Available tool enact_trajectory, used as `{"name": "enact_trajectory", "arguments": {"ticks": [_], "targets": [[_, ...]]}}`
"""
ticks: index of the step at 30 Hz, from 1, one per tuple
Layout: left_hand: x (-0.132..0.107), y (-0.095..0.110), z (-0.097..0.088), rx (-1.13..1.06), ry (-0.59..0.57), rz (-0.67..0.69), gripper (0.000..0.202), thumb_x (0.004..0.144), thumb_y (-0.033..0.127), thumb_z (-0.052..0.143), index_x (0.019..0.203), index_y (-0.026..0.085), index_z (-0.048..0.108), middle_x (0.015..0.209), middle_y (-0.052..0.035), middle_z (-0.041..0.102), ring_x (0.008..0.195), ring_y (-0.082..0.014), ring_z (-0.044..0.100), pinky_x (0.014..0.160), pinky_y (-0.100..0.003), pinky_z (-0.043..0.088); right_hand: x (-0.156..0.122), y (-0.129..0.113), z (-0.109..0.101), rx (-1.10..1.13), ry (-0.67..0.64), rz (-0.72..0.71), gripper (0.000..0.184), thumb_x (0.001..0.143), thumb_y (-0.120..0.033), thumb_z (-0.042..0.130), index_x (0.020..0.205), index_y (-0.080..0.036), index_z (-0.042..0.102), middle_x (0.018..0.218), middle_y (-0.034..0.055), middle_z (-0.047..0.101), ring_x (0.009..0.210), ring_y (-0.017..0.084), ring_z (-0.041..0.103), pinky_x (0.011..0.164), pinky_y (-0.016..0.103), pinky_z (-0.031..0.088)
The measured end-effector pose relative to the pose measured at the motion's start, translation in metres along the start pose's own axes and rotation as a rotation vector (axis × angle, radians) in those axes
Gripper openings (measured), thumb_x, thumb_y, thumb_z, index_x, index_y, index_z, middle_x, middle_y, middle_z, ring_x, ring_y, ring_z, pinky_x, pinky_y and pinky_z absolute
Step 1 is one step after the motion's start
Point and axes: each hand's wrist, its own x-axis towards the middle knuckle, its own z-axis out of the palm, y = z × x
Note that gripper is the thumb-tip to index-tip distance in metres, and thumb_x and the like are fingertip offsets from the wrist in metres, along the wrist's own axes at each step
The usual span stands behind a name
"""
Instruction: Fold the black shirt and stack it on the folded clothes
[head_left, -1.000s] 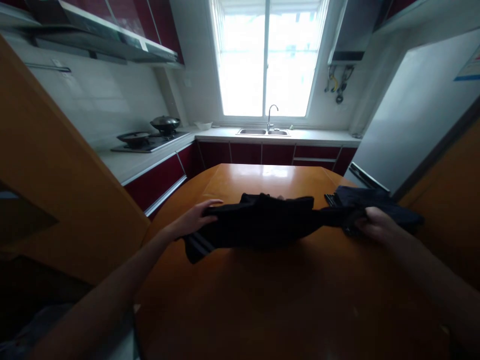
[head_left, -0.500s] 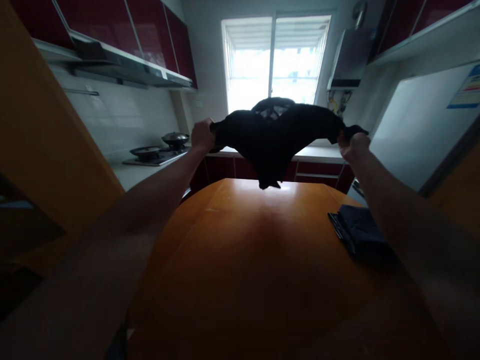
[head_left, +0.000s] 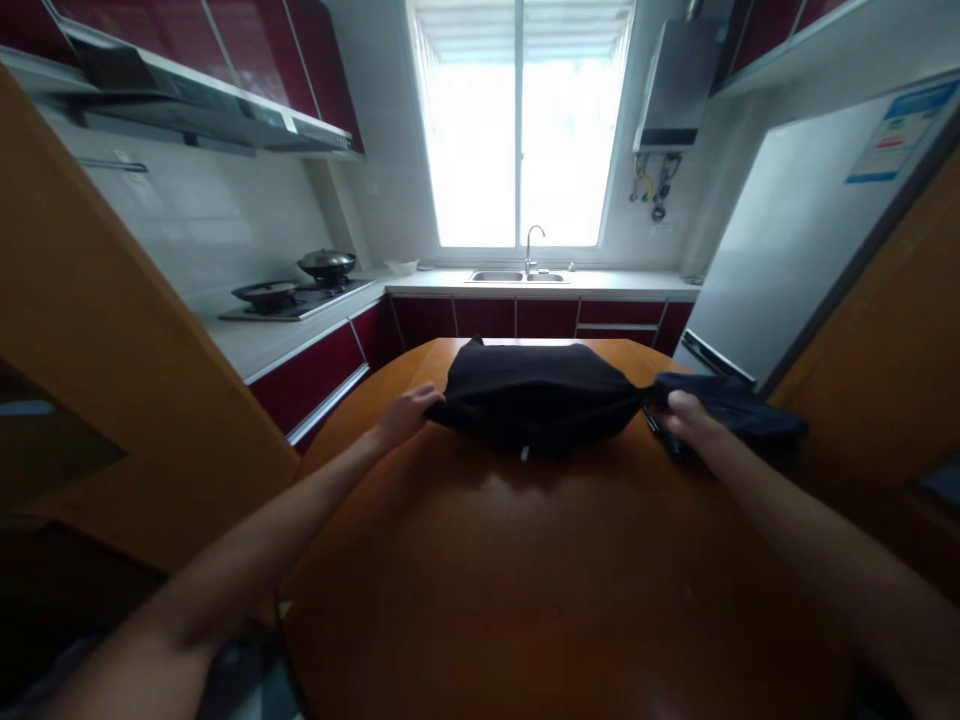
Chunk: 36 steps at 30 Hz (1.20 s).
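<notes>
A black garment (head_left: 544, 395) stretches between my two hands, low over the far half of the wooden table (head_left: 510, 580). A small white tag shows at its near edge. My left hand (head_left: 409, 413) is closed on the garment's left end, and my right hand (head_left: 681, 412) pinches the right end, which is drawn out narrow. Its middle billows up, and I cannot tell how much of it rests on the table. Just beside and behind my right hand lies a dark blue folded cloth pile (head_left: 735, 405), partly covered by that hand and forearm.
Beyond the table runs a white counter with a sink (head_left: 499, 277) under a window. At the left, a lidded wok (head_left: 326, 264) and a pan (head_left: 264, 292) sit on the stove. A fridge (head_left: 787, 210) stands at the right, and a wooden panel (head_left: 112, 330) rises at the left.
Both hands have come down with the black garment, from raised in front of the window to just over the table. The garment's lower part has spread and puffed out. The view has shifted.
</notes>
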Motion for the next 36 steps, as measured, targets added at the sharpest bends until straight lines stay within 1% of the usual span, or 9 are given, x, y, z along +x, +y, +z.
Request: {"name": "enact_trajectory", "arguments": {"ticks": [3, 7, 15, 20, 23, 26, 28, 31, 36], "targets": [[-0.062, 0.008, 0.029, -0.035, -0.128, -0.039, 0.032, 0.089, 0.011, 0.048, 0.106, 0.027, 0.071, 0.105, -0.0044, 0.064, 0.091, -0.0191, 0.063, 0.084, -0.029, 0.05, -0.033, 0.05, -0.029, -0.004, 0.071, 0.178, 0.02, 0.076, -0.004, 0.059, 0.076, -0.021, 0.05, 0.069, 0.0003, 0.054, 0.054, 0.014, 0.054, 0.043, 0.023, 0.047], [-0.106, 0.008, 0.039, -0.024, -0.086, -0.166, 0.039, 0.089, 0.015, 0.049, 0.121, 0.026, 0.069, 0.121, -0.0078, 0.064, 0.113, -0.0238, 0.06, 0.103, -0.037, 0.047, -0.052, 0.074, -0.049, 0.012, 0.172, 0.227, 0.023, 0.071, -0.001, 0.055, 0.078, -0.022, 0.052, 0.074, -0.0005, 0.055, 0.058, 0.014, 0.056, 0.045, 0.024, 0.051], [-0.138, -0.015, 0.03, 0.027, -0.105, -0.328, 0.047, 0.083, 0.009, 0.042, 0.113, 0.022, 0.076, 0.117, -0.0087, 0.068, 0.113, -0.0259, 0.062, 0.104, -0.041, 0.047, -0.077, 0.079, -0.056, 0.076, 0.139, 0.176, 0.029, 0.071, -0.004, 0.051, 0.091, -0.024, 0.057, 0.082, -0.0023, 0.063, 0.071, 0.014, 0.064, 0.06, 0.028, 0.061], [-0.153, 0.026, 0.022, 0.228, -0.177, -0.447, 0.071, 0.077, 0.0, 0.044, 0.145, 0.015, 0.055, 0.142, -0.0179, 0.056, 0.135, -0.0352, 0.048, 0.11, -0.053, 0.039, -0.119, 0.098, -0.065, -0.098, 0.06, 0.166, 0.021, 0.068, -0.003, 0.055, 0.079, -0.021, 0.057, 0.071, 0.0009, 0.065, 0.058, 0.015, 0.062, 0.049, 0.025, 0.054], [-0.153, 0.088, 0.023, 0.159, -0.088, -0.28, 0.065, 0.085, 0.001, 0.041, 0.147, 0.018, 0.052, 0.14, -0.0157, 0.056, 0.133, -0.0302, 0.05, 0.111, -0.046, 0.041, -0.151, 0.109, -0.065, -0.352, -0.059, -0.04, 0.013, 0.071, -0.008, 0.061, 0.077, -0.02, 0.063, 0.069, 0.0021, 0.064, 0.06, 0.018, 0.06, 0.051, 0.027, 0.051], [-0.14, 0.155, 0.037, -0.062, -0.241, 0.085, 0.042, 0.1, 0.016, 0.044, 0.137, 0.027, 0.059, 0.125, -0.0093, 0.064, 0.111, -0.0234, 0.062, 0.098, -0.036, 0.049, -0.179, 0.116, -0.053, -0.697, -0.415, -0.452, 0.01, 0.082, -0.018, 0.061, 0.087, -0.021, 0.068, 0.085, 0.0043, 0.068, 0.077, 0.021, 0.064, 0.071, 0.034, 0.056], [-0.126, 0.186, 0.053, -0.059, -0.293, 0.21, 0.033, 0.1, 0.023, 0.053, 0.132, 0.027, 0.061, 0.12, -0.0077, 0.066, 0.106, -0.0237, 0.062, 0.092, -0.037, 0.05, -0.191, 0.118, -0.04, -0.84, -0.595, -0.654, 0.02, 0.089, -0.02, 0.058, 0.105, -0.023, 0.069, 0.101, 0.0059, 0.068, 0.089, 0.023, 0.066, 0.079, 0.036, 0.056], [-0.104, 0.202, 0.077, 0.061, -0.269, 0.235, 0.029, 0.099, 0.024, 0.058, 0.128, 0.024, 0.062, 0.117, -0.0086, 0.066, 0.107, -0.0252, 0.061, 0.089, -0.037, 0.05, -0.196, 0.119, -0.02, -1.04, -0.67, -0.88, 0.028, 0.094, -0.015, 0.054, 0.117, -0.024, 0.068, 0.11, 0.0081, 0.065, 0.1, 0.025, 0.063, 0.083, 0.037, 0.055], [-0.082, 0.189, 0.1, 0.218, -0.231, 0.164, 0.011, 0.099, 0.022, 0.057, 0.103, 0.019, 0.067, 0.109, -0.0108, 0.065, 0.102, -0.0264, 0.06, 0.085, -0.038, 0.05, -0.189, 0.116, 0.005, -1.251, -0.694, -1.115, 0.021, 0.096, -0.01, 0.054, 0.1, -0.022, 0.07, 0.104, 0.0088, 0.063, 0.096, 0.025, 0.059, 0.082, 0.035, 0.052]]}}
